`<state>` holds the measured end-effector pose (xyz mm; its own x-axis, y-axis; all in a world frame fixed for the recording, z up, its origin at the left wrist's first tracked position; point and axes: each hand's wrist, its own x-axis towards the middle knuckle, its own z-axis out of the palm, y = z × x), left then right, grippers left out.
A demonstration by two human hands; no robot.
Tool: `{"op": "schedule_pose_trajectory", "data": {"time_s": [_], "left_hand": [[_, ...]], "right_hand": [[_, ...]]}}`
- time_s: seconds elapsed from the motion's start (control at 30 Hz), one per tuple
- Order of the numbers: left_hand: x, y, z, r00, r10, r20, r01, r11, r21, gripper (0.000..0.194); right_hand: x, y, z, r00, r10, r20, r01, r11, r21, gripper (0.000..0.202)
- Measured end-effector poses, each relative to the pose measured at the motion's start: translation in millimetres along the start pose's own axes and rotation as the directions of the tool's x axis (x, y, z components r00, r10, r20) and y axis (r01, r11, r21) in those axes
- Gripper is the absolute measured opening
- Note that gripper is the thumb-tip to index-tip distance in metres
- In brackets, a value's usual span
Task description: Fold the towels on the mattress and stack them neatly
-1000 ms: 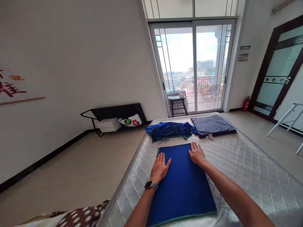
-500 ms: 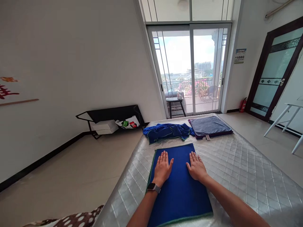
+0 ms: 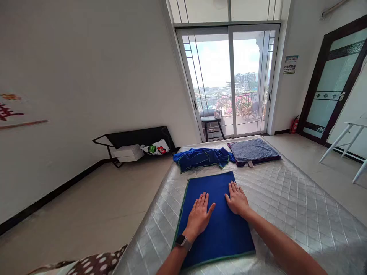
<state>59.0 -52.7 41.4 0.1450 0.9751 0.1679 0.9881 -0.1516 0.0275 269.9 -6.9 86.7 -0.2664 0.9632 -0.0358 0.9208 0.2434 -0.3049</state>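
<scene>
A blue towel with green edging [image 3: 220,233] lies folded into a flat rectangle on the silver quilted mattress [image 3: 289,206]. My left hand [image 3: 199,215], a watch [image 3: 183,241] on its wrist, rests palm down on the towel left of its middle, fingers stretched out and thumb apart. Near the towel's far right edge my right hand [image 3: 237,199] also lies flat, fingers extended. Neither hand grips anything. Beyond the hands a crumpled blue cloth with green edging [image 3: 203,157] lies on the mattress, with a folded grey towel [image 3: 255,151] to its right.
A black rack [image 3: 137,138] with white boxes [image 3: 127,153] and a printed bag [image 3: 157,148] stands by the left wall. A brown dotted cloth [image 3: 97,264] lies at lower left. Sliding glass doors [image 3: 231,84], a fire extinguisher [image 3: 294,125] and a white stool [image 3: 341,141] are farther off.
My left hand has slid back toward me and slightly right across the blue towel, still flat. The right hand has hardly moved, and the view has shifted a little.
</scene>
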Motion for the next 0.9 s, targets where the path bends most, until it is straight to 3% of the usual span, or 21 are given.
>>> {"op": "schedule_pose_trajectory", "data": {"time_s": [0.1,0.2,0.37,0.67,0.9], "left_hand": [[-25.2,-39.7,9.0,0.996,-0.089,-0.010,0.089,0.995,0.031,0.078],[-40.4,-58.6,13.4,0.990,-0.140,-0.032,0.140,0.990,0.015,0.078],[-42.8,-55.7,10.6,0.986,-0.153,-0.069,0.154,0.988,0.009,0.080],[-39.2,-61.8,26.5,0.985,-0.116,-0.128,0.120,0.992,0.026,0.081],[-45.0,-87.2,34.2,0.988,-0.057,-0.141,0.065,0.996,0.057,0.078]], "right_hand": [[0.3,0.1,-0.7,1.000,-0.003,0.014,0.003,1.000,0.010,0.069],[1.2,-0.3,-3.0,1.000,0.004,0.001,-0.004,1.000,0.008,0.068],[-11.8,-5.1,-7.7,0.997,0.003,-0.071,-0.005,1.000,-0.025,0.065],[-99.0,-3.7,16.6,1.000,-0.027,0.000,0.027,0.999,0.022,0.072],[-113.3,-8.5,6.7,1.000,-0.026,0.013,0.025,0.999,0.047,0.073]]}}
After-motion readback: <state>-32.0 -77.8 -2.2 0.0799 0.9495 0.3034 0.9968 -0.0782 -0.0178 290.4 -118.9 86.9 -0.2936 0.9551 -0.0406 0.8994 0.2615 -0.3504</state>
